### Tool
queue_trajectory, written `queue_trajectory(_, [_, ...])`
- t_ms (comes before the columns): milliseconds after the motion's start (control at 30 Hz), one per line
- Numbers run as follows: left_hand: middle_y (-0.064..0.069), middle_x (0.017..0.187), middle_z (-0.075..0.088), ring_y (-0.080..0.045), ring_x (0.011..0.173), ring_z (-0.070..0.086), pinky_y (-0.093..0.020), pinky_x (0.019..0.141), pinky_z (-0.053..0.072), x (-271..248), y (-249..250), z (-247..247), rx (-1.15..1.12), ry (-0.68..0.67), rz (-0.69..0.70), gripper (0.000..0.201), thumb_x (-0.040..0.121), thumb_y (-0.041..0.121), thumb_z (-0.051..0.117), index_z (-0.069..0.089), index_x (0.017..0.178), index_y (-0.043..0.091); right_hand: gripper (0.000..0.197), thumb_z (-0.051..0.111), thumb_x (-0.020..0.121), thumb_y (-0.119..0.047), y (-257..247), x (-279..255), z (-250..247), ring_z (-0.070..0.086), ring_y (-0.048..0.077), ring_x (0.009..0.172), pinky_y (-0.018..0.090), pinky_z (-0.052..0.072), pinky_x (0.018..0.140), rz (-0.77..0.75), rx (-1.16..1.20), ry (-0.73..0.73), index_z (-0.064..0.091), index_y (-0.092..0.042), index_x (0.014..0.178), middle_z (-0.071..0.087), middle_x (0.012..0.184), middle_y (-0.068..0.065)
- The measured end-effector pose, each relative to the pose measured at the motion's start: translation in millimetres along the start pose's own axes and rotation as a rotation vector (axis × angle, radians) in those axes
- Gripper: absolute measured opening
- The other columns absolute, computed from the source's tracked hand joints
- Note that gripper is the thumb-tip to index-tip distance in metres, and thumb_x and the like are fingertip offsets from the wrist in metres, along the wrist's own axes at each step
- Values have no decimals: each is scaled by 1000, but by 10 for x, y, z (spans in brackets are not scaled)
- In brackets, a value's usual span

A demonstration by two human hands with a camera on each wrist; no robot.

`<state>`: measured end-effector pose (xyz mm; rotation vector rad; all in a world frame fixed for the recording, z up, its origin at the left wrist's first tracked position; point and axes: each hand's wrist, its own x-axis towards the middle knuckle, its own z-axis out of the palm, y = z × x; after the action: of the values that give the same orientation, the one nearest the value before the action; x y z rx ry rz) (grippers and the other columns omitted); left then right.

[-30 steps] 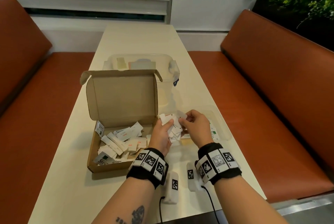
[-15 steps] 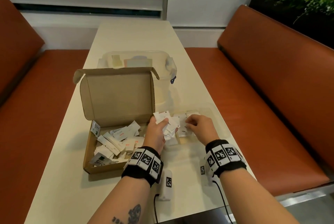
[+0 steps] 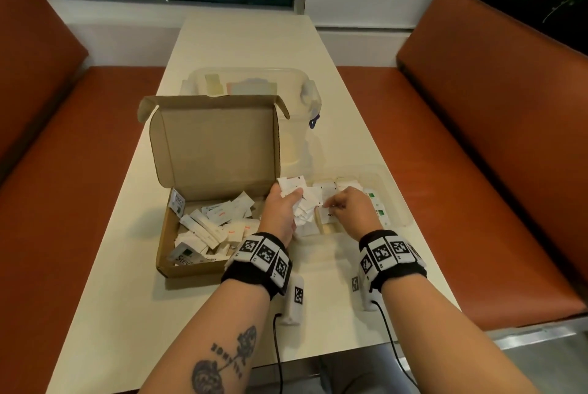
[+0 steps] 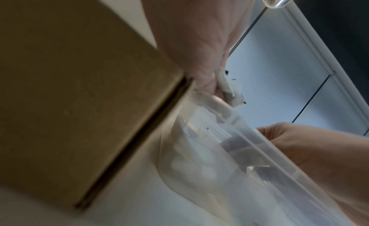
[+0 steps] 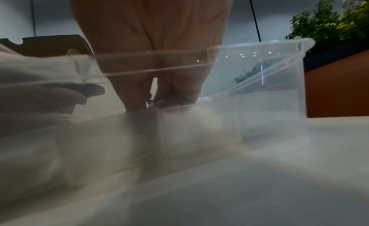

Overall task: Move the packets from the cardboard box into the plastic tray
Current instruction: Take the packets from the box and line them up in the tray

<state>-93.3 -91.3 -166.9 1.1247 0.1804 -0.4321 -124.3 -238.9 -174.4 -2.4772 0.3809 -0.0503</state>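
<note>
An open cardboard box (image 3: 165, 247) with its lid up holds several white packets (image 3: 219, 225). To its right lies a clear plastic tray (image 3: 399, 202) with packets in it. My left hand (image 3: 281, 209) grips a bunch of white packets (image 3: 294, 191) over the tray's left end; they also show in the left wrist view as a crumpled bunch of packets (image 4: 231, 92). My right hand (image 3: 348, 207) pinches a single packet (image 3: 327, 213) inside the tray. Through the tray wall (image 5: 279, 81) the right fingers (image 5: 137, 95) reach down to the tray floor.
A clear lidded plastic container (image 3: 254, 88) stands behind the box. Orange bench seats (image 3: 477, 139) flank the long cream table (image 3: 241, 40). Two white tagged devices (image 3: 296, 298) with cables lie near the table's front edge. A green plant (image 5: 329, 22) is at the far right.
My right hand has drawn one packet away from the left hand's bunch and lowered it into the tray. The left hand has stayed over the tray's left end.
</note>
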Motion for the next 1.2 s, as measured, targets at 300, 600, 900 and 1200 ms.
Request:
queue_trajectory(300, [-11, 107, 64, -18, 85, 65, -29, 72, 55, -18, 11, 8, 35, 13, 6, 36, 94, 1, 51, 49, 130, 6, 22, 60, 79, 6, 1, -30, 15, 45, 13, 81, 17, 31, 67, 2, -20, 28, 71, -10, 88, 48, 87, 1])
queue_trajectory(600, [-5, 100, 64, -16, 83, 65, -25, 65, 55, -2, -2, 13, 41, 19, 11, 32, 95, 0, 50, 51, 125, 10, 22, 53, 78, 9, -23, -22, 31, 46, 19, 78, 23, 35, 70, 57, -85, 50, 54, -13, 73, 46, 83, 3])
queue_trajectory(900, [-2, 92, 65, -17, 79, 65, -32, 72, 52, 38, -28, 7, 61, 39, 0, 25, 94, 3, 52, 54, 116, 14, 18, 55, 80, 8, -5, -19, 30, 50, 19, 82, 24, 42, 77, 75, -69, 40, 64, -8, 82, 49, 90, 4])
queue_trajectory(1200, [-4, 96, 65, -18, 82, 65, -30, 70, 53, 53, -46, -8, 48, 28, 11, 24, 94, 3, 52, 54, 115, 13, 20, 57, 79, 9, 0, 14, 53, 60, 23, 84, 33, 52, 80, 102, -54, 25, 65, -9, 78, 64, 92, 11])
